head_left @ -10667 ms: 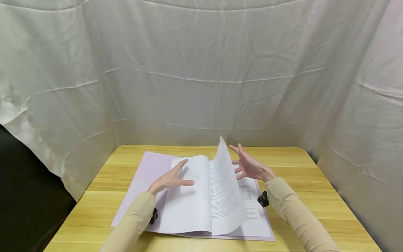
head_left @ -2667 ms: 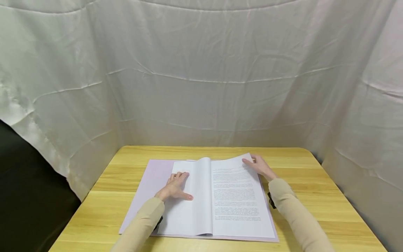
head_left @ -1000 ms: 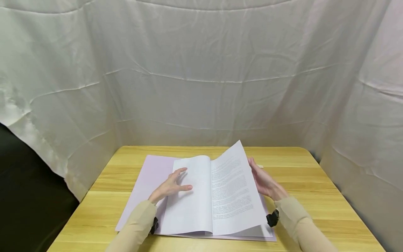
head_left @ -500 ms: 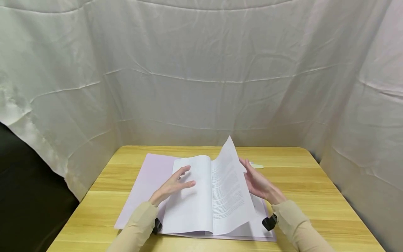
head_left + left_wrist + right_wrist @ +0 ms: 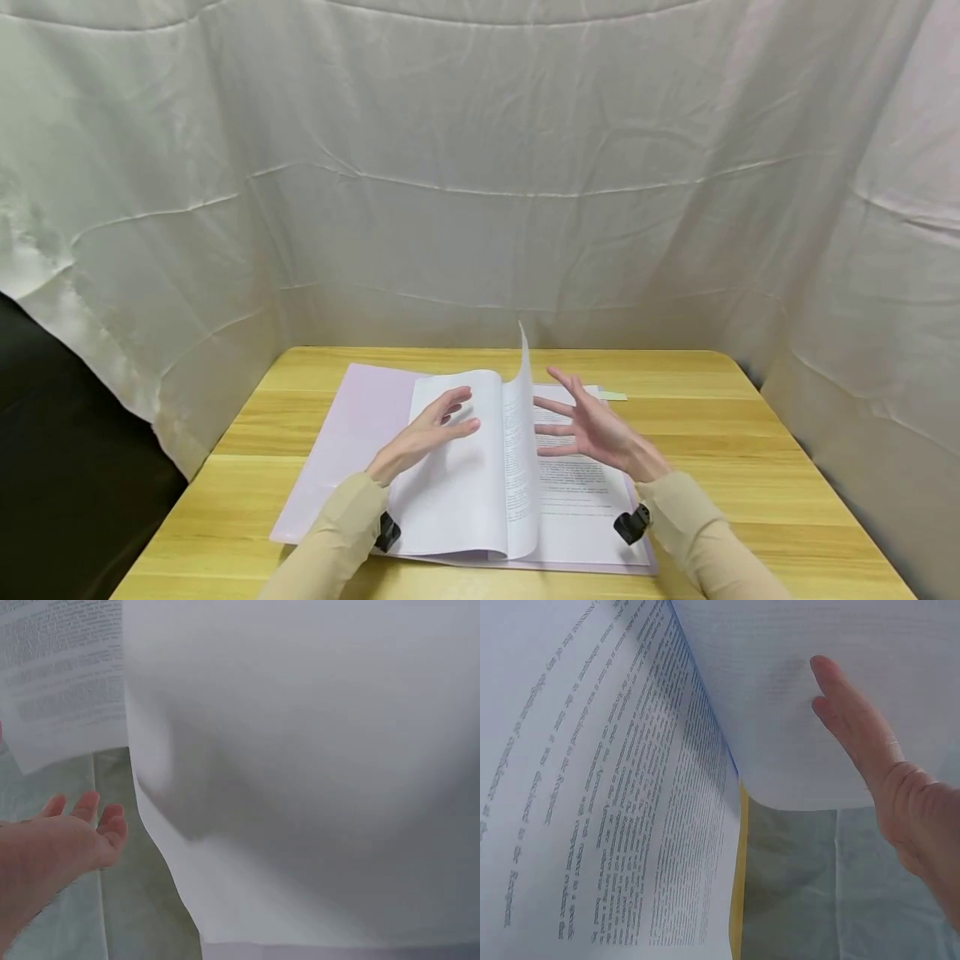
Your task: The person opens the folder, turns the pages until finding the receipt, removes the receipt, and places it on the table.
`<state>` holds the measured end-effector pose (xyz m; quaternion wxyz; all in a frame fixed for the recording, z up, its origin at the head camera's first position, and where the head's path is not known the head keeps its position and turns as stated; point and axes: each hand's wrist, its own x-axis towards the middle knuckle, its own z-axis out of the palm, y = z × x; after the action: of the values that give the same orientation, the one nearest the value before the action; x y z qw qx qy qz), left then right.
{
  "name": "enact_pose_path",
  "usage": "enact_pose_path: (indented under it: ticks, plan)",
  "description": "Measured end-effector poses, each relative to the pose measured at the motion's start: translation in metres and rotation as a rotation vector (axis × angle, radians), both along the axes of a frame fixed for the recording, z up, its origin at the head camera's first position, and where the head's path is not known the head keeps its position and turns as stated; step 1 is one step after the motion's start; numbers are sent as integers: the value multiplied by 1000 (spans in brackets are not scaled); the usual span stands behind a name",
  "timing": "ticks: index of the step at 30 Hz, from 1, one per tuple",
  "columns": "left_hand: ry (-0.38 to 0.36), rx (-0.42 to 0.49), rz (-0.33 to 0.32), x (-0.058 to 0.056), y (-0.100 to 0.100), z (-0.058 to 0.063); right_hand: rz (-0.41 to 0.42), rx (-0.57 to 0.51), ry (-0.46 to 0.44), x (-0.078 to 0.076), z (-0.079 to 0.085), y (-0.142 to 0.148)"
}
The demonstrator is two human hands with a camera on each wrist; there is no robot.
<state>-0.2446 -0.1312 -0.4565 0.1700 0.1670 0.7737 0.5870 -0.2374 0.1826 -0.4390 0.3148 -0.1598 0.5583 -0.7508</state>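
Note:
A lilac folder (image 5: 352, 442) lies spread on the table with white printed sheets in it. One page (image 5: 521, 467) stands nearly upright along the middle, curving up at its far corner. My right hand (image 5: 600, 429) is on that page's right side, fingers spread and pointing left towards its back. Whether the fingertips touch the page I cannot tell; in the right wrist view the hand (image 5: 877, 742) shows beside the raised sheet. Above the blank left page (image 5: 457, 500) hovers my left hand (image 5: 423, 433), fingers loosely bent and holding nothing. A printed sheet (image 5: 573, 500) lies flat at right.
A pale green tab (image 5: 613, 397) sticks out past the folder's far right corner. Wood-grain table (image 5: 750, 467) surrounds the folder. Grey-white cloth (image 5: 480, 208) hangs behind and at both sides, with something black (image 5: 67, 450) at the left edge.
Over the last second the page has swung from leaning right to nearly upright. My right hand has moved left behind it, fingers now spread. My left hand has shifted slightly right.

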Motion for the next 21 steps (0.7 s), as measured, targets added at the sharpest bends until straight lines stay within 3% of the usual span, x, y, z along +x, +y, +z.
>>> enact_pose_path:
  ticks: [10, 14, 21]
  plan:
    - [-47, 211, -104, -1, 16, 10, 44, -11, 5, -1, -2, -7]
    - [-62, 239, -95, 0, 19, 13, 46, -3, 5, -2, -3, -8]
    - [-74, 237, 3, 0, 23, 17, 59, 17, 33, -1, -4, -10]
